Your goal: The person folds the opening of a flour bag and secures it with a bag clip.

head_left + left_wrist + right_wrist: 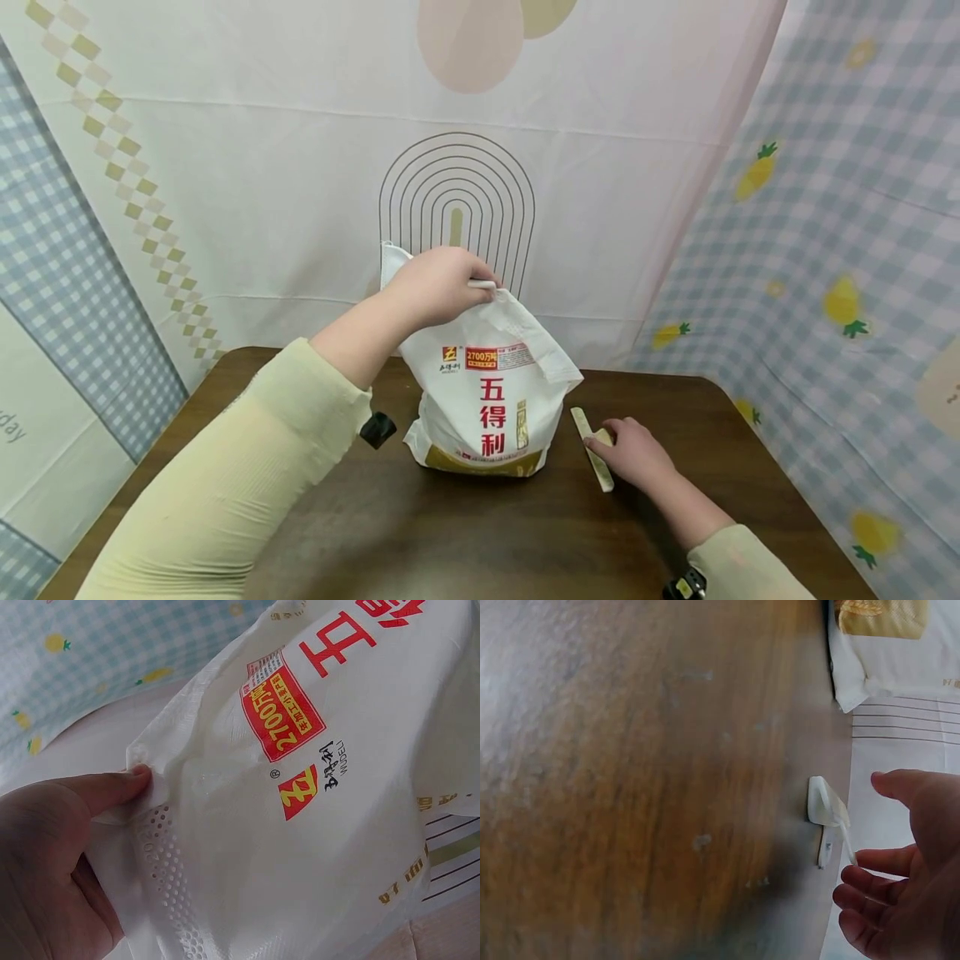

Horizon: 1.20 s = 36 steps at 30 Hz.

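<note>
A white flour bag (491, 375) with red lettering stands upright on the brown table. My left hand (438, 283) grips its top edge, the thumb pressing the corner beside a perforated strip (161, 847) in the left wrist view. Right of the bag lies a long, narrow pale strip (602, 473), with a small flat piece (826, 802) at its side that looks like part of a bag clip. Over this clip is my right hand (637, 450), its thumb held apart from the loosely bent fingers. One fingertip appears to touch the clip's thin arm.
The wooden table (420, 533) extends in front of the bag. A white printed cloth (300, 183) hangs close behind it, and a blue checked cloth (810, 250) hangs at the right. A black wrist device (377, 429) sits under the left sleeve.
</note>
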Each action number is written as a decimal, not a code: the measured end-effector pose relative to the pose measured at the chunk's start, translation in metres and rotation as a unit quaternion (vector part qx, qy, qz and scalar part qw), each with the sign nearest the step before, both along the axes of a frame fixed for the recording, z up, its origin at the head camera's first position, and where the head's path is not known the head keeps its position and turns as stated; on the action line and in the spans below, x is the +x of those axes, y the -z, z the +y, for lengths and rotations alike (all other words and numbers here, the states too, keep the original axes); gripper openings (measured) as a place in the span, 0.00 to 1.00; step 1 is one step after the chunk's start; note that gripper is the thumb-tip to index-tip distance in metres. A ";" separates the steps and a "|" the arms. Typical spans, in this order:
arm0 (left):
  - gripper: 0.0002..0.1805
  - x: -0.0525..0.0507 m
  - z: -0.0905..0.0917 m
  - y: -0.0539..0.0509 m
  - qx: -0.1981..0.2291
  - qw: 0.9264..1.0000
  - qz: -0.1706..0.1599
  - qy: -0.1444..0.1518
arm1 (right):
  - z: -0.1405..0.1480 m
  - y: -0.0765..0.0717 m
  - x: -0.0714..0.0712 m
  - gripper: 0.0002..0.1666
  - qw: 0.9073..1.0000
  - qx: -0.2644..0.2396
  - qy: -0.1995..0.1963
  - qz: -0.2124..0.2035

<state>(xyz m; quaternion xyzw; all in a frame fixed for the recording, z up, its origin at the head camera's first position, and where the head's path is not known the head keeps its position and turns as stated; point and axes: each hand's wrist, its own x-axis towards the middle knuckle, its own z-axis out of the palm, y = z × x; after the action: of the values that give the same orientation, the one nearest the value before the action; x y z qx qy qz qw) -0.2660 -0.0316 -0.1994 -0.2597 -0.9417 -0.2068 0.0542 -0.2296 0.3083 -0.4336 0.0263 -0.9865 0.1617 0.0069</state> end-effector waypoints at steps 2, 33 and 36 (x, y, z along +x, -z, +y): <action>0.12 0.000 -0.001 0.001 0.005 1.000 -0.003 0.001 | 0.000 0.003 0.000 0.35 1.000 0.005 0.003 -0.004; 0.13 -0.001 -0.001 0.004 0.008 1.000 0.003 0.003 | 0.001 0.011 -0.010 0.31 0.998 -0.040 0.033 -0.033; 0.13 -0.001 -0.001 0.004 0.005 1.000 0.005 0.003 | 0.003 0.011 -0.010 0.33 0.997 -0.047 0.041 -0.047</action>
<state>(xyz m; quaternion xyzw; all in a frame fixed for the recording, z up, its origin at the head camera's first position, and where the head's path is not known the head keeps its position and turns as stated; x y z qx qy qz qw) -0.2668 -0.0322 -0.2030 -0.2631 -0.9396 -0.2108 0.0594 -0.2400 0.3114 -0.4442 -0.0226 -0.9772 0.2086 -0.0317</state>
